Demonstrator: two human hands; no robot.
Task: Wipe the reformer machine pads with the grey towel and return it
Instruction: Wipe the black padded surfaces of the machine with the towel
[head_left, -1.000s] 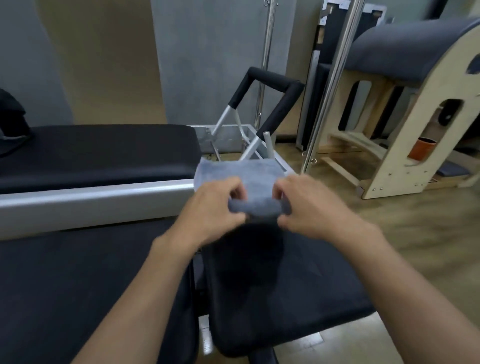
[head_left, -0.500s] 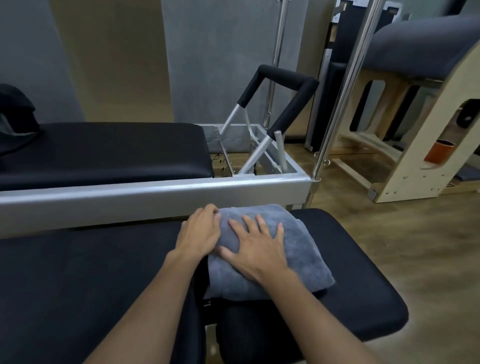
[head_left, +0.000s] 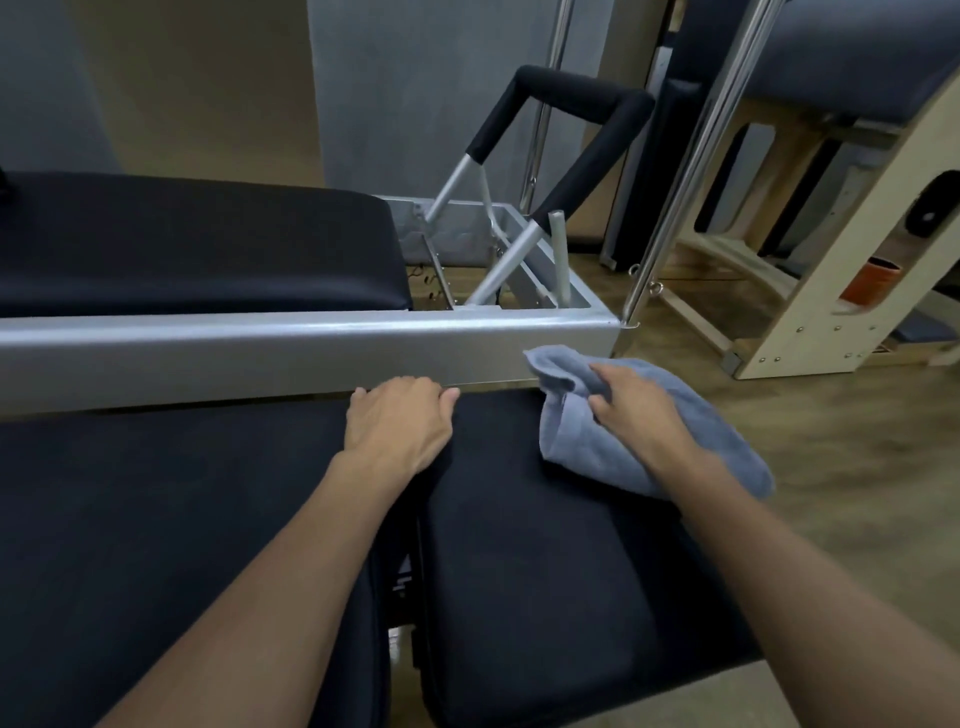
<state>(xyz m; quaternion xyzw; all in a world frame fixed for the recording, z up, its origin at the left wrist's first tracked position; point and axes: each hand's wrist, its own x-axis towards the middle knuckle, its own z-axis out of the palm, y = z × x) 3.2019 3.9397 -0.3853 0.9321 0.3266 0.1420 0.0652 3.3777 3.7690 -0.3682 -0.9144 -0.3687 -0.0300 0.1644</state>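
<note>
The grey towel (head_left: 571, 431) lies crumpled at the far right corner of the small black pad (head_left: 545, 571) in front of me. My right hand (head_left: 636, 410) presses down on the towel, fingers curled into its folds. My left hand (head_left: 397, 421) rests flat, holding nothing, at the far edge where this pad meets the large black pad (head_left: 182, 519) on the left. The towel's right part hangs past the pad's edge over the floor.
A silver frame rail (head_left: 260, 348) runs across just beyond the hands. Behind it lie another black pad (head_left: 197, 249) and a padded foot bar (head_left: 571, 104). A slanted metal pole (head_left: 691, 161) and a wooden barrel apparatus (head_left: 852, 270) stand at the right on the wooden floor.
The towel went from held up in both hands to pressed on the pad, then slid right under my right hand. My left hand came off it and stayed at the pad's far edge.
</note>
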